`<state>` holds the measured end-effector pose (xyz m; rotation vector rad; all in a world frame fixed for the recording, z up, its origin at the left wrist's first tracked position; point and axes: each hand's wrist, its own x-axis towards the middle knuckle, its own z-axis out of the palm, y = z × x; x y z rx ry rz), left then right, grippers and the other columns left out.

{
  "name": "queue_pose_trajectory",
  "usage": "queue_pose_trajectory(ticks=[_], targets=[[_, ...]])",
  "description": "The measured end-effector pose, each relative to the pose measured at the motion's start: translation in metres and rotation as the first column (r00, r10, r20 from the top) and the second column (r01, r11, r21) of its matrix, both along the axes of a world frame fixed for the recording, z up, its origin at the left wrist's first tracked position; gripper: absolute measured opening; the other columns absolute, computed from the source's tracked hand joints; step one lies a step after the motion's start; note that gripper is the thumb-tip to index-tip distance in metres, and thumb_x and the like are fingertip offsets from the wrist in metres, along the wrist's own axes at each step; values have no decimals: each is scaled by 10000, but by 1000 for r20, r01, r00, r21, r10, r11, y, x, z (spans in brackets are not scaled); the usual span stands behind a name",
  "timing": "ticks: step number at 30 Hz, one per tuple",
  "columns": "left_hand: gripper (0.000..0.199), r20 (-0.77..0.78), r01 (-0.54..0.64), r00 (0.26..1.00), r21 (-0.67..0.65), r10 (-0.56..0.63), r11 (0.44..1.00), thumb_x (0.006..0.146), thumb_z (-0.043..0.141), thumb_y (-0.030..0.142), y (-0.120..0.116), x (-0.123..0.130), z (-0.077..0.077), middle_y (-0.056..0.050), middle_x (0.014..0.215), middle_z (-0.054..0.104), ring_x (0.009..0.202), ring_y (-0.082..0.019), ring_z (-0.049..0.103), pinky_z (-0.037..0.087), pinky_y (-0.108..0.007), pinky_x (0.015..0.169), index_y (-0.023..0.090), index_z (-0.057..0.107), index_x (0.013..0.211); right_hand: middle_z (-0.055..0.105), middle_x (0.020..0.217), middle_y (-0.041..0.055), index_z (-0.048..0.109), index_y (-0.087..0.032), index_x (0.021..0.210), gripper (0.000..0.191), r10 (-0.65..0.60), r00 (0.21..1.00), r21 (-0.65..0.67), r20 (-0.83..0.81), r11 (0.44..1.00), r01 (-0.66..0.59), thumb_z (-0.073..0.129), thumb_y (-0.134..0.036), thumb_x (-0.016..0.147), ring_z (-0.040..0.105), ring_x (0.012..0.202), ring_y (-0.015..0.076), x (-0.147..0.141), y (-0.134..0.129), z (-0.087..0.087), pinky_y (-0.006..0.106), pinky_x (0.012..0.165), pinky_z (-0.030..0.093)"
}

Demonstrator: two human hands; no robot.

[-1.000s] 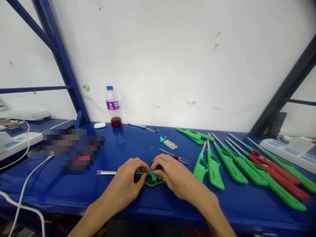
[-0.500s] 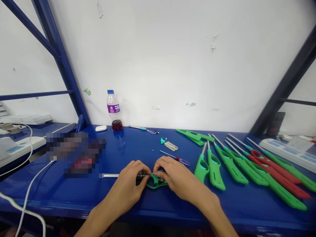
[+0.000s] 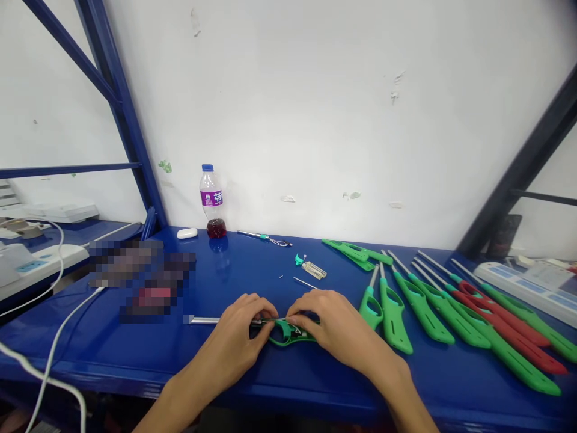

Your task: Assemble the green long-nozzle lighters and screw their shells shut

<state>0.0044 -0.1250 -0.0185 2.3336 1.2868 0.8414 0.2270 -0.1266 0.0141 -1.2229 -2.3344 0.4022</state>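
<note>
**Fingertips parted over the opened lighter [image 3: 283, 343], thin strand showing**

Change: right hand [image 3: 337, 322] has shifted right of the left hand [image 3: 241, 329] over the last second. Gap between fingertips is wider, with a thin strand [image 3: 281, 319] across it. Right hand now covers the handle of the screwdriver [image 3: 305, 282]; only the shaft shows.

Read: probably fine work on internals, strand likely being straightened or seated. Shell not closed up yet.

Hands: left pinches thumb-to-fingers at the barrel end of the shell, exact contact hidden. Right seems to pinch the strand's end, grip partly hidden.

Pose: lighter lies near the front edge of the bench [image 3: 252, 267], under both hands. Long axis left-right, roughly parallel to that edge; barrel [image 3: 205, 320] points left, handle right.
</note>
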Motion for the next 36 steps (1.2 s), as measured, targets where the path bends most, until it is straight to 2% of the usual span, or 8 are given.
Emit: queue_pose_trajectory(ticks=[3, 7, 10, 14, 19, 26, 32, 36], targets=[[174, -1, 10, 1000, -13, -10, 1000, 975, 570, 188, 1, -3, 1, -1, 991, 709, 931, -219, 654, 496, -357, 840, 267, 682, 1082, 799, 903, -41, 803, -303, 956, 194, -8, 1000, -30, 3, 1000, 8, 629, -251, 1024, 718, 837, 182, 1, 1, 0, 272, 778, 444], [252, -19, -8, 1000, 12, 8, 1000, 1032, 524, 288, 2, -18, 9, 14, 1103, 750, 1021, -225, 685, 477, -385, 955, 324, 665, 1237, 810, 948, -38, 815, -304, 983, 197, -2, 1000, -31, 4, 1000, 2, 637, -223, 1009, 730, 875, 184, 0, 1, -1, 265, 790, 449], [248, -87, -8, 996, 29, 10, 1000, 1026, 500, 267, 3, -33, 18, 12, 1123, 753, 1049, -234, 683, 471, -380, 955, 320, 719, 1130, 815, 975, -35, 821, -298, 992, 209, 0, 1000, -31, -1, 1000, 0, 625, -231, 1017, 733, 896, 182, 0, 1, -1, 261, 800, 456], [220, -154, 26, 988, -28, -30, 999, 1010, 527, 275, 4, -43, 24, 0, 1070, 749, 1018, -232, 671, 486, -348, 904, 291, 744, 1047, 819, 971, -22, 827, -292, 982, 223, 0, 1000, -44, 4, 999, 0, 613, -245, 1027, 735, 893, 187, -1, 1, 0, 261, 796, 461], [259, -221, 8, 975, -66, -22, 998, 1010, 494, 247, 5, -37, 23, -23, 1009, 744, 962, -231, 673, 482, -350, 863, 256, 750, 973, 821, 975, -26, 827, -296, 982, 217, -10, 1000, -43, 22, 999, 11, 618, -252, 1026, 739, 905, 187, -1, 2, 1, 262, 809, 461], [223, -195, 7, 981, -58, -18, 998, 975, 518, 225, 3, -34, 23, -27, 963, 734, 911, -229, 679, 489, -331, 807, 253, 729, 910, 817, 960, -20, 818, -291, 977, 221, -26, 999, -15, 26, 1000, 27, 606, -270, 1036, 741, 885, 196, -2, -1, 2, 278, 790, 461], [194, -214, -4, 977, -1, 3, 1000, 993, 526, 212, -1, -30, 20, -27, 989, 710, 940, -247, 646, 475, -368, 852, 260, 706, 940, 813, 957, -12, 795, -281, 990, 215, -48, 999, 39, 15, 998, 47, 589, -299, 1050, 745, 885, 202, -3, -2, 1, 284, 817, 466], [173, -126, 29, 992, 69, -20, 997, 1032, 488, 222, -8, -12, 13, -31, 1131, 674, 1030, -247, 606, 459, -396, 924, 269, 645, 1085, 811, 974, -13, 786, -279, 1017, 205, -37, 999, 91, 5, 995, 36, 585, -291, 1055, 737, 909, 195, -5, -4, 2, 278, 844, 455]])
